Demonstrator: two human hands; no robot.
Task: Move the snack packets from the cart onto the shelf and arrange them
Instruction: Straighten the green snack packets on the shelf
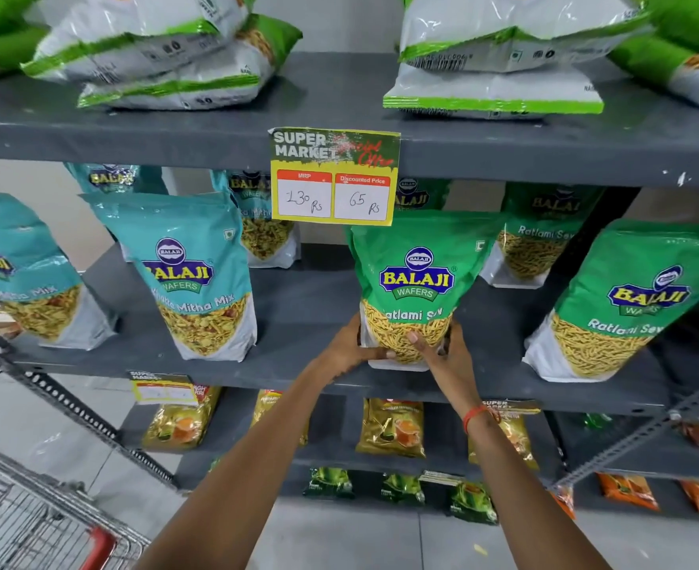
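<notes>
Where both hands meet, green packet [415,281].

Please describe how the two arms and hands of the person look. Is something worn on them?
Both forearms are bare, with no sleeves in view, and neither the left hand nor the right hand is gloved. The right wrist carries a thin orange-red thread band. The left wrist shows nothing worn.

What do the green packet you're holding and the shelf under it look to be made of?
Green packet: looks like thin glossy plastic film; it shows sheen and soft creases, and the snack seems visible through a clear lower window. Both the left hand and right hand hold its base. Shelf: probably painted metal, matte grey with chipped spots on the edges.
</notes>
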